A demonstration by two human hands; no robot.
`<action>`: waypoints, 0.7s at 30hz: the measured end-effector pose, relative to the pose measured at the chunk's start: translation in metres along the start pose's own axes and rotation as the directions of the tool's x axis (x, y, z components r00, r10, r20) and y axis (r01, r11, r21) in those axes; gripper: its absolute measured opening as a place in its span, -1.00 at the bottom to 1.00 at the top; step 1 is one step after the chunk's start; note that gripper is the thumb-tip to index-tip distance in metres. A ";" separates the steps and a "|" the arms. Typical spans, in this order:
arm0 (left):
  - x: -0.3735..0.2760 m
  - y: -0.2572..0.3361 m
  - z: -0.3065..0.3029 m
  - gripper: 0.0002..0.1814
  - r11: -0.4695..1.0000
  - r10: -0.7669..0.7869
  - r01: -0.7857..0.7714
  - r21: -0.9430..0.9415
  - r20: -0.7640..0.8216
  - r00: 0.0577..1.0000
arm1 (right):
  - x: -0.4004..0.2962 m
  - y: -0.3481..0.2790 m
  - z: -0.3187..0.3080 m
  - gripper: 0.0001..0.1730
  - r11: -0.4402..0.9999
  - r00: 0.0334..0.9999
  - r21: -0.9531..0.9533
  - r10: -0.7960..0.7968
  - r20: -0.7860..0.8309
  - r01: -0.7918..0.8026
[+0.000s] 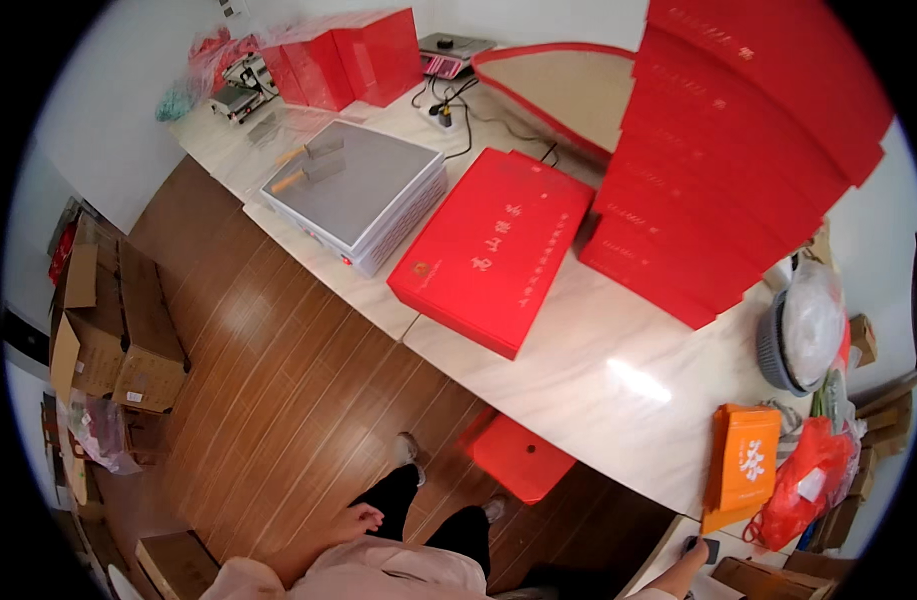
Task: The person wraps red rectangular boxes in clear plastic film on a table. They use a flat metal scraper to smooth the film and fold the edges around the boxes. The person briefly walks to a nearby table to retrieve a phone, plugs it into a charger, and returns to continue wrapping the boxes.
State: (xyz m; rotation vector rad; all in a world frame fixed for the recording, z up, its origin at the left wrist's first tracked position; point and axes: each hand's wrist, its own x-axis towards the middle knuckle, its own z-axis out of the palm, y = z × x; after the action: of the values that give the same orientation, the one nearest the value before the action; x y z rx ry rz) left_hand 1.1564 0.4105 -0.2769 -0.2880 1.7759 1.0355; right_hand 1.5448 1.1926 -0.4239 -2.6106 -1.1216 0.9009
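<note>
My left hand hangs low before my body, over the dark trousers, with its fingers loosely curled and nothing in them. Far to the right, my right hand reaches to the table's end. Its fingertips meet the lower corner of a stack of orange printed packets; whether they grip a packet cannot be told. A small dark flat object lies beside those fingers. In front of me on the marble-patterned table rests a closed red gift box bearing writing.
Left of the box stands a flat-topped grey machine carrying two wooden-handled scrapers. Red boxes are stacked high at right, near a grey basket and red plastic bag. A red stool stands below the table edge; cartons sit left.
</note>
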 end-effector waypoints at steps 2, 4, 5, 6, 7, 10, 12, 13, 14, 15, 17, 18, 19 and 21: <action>0.016 0.009 -0.043 -0.72 0.994 0.067 -0.065 0.084 -0.023 0.997 | -0.048 -0.019 0.013 -0.58 0.918 0.937 0.386 0.215 -0.274 -0.097; 0.022 0.036 -0.088 -0.75 0.979 0.182 -0.178 0.095 -0.030 0.983 | -0.097 -0.002 0.005 -0.52 0.903 0.901 0.429 0.209 -0.381 -0.028; 0.018 0.030 -0.111 -0.75 0.983 0.164 -0.161 0.090 -0.023 0.986 | -0.132 0.005 0.008 -0.49 0.901 0.895 0.433 0.180 -0.409 0.016; 0.016 0.019 -0.128 -0.76 0.985 0.158 -0.156 0.070 -0.030 0.987 | -0.171 0.005 0.018 -0.45 0.897 0.902 0.434 0.122 -0.415 0.078; 0.015 0.009 -0.147 -0.76 0.987 0.152 -0.150 0.048 -0.038 0.988 | -0.214 0.011 0.028 -0.40 0.878 0.916 0.428 -0.027 -0.401 0.213; 0.005 0.116 -0.186 -0.75 0.974 0.202 -0.191 0.123 -0.080 0.976 | -0.288 0.075 0.052 -0.38 0.716 0.848 0.475 -0.332 -0.413 0.512; 0.039 0.102 -0.201 -0.74 0.940 0.339 -0.340 0.002 -0.093 0.936 | -0.508 0.029 0.064 -0.61 0.555 0.907 0.764 -0.411 -0.094 0.330; 0.041 0.113 -0.197 -0.74 0.915 0.385 -0.389 -0.103 -0.058 0.921 | -0.534 0.044 0.070 -0.72 0.702 0.861 0.616 -0.503 0.076 0.356; 0.034 0.140 -0.200 -0.74 0.881 0.433 -0.432 -0.194 -0.035 0.901 | -0.589 0.046 0.087 -0.73 0.680 0.805 0.649 -0.567 0.172 0.341; 0.033 0.161 -0.202 -0.73 0.838 0.481 -0.466 -0.283 -0.019 0.876 | -0.634 0.048 0.102 -0.74 0.647 0.715 0.709 -0.633 0.295 0.280; 0.029 0.189 -0.200 -0.64 0.800 0.524 -0.450 -0.396 0.096 0.846 | -0.753 0.026 0.112 -0.78 0.703 0.578 0.661 -0.663 0.476 0.262; 0.022 0.206 -0.200 -0.60 0.786 0.544 -0.440 -0.434 0.148 0.826 | -0.802 0.015 0.114 -0.78 0.724 0.446 0.672 -0.659 0.606 0.157; 0.017 0.218 -0.196 -0.55 0.771 0.564 -0.425 -0.474 0.198 0.802 | -0.852 0.000 0.112 -0.75 0.753 0.413 0.658 -0.604 0.682 0.014; 0.012 0.233 -0.191 -0.46 0.667 0.638 -0.430 -0.609 0.167 0.752 | -0.860 -0.006 0.137 -0.63 0.786 -0.010 0.510 -0.541 0.841 0.348</action>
State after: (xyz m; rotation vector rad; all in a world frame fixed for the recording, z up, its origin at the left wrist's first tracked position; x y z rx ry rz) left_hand 0.8845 0.4094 -0.1459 0.1303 1.1974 1.9036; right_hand 0.9988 0.5806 -0.1311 -0.9347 -1.8071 2.4464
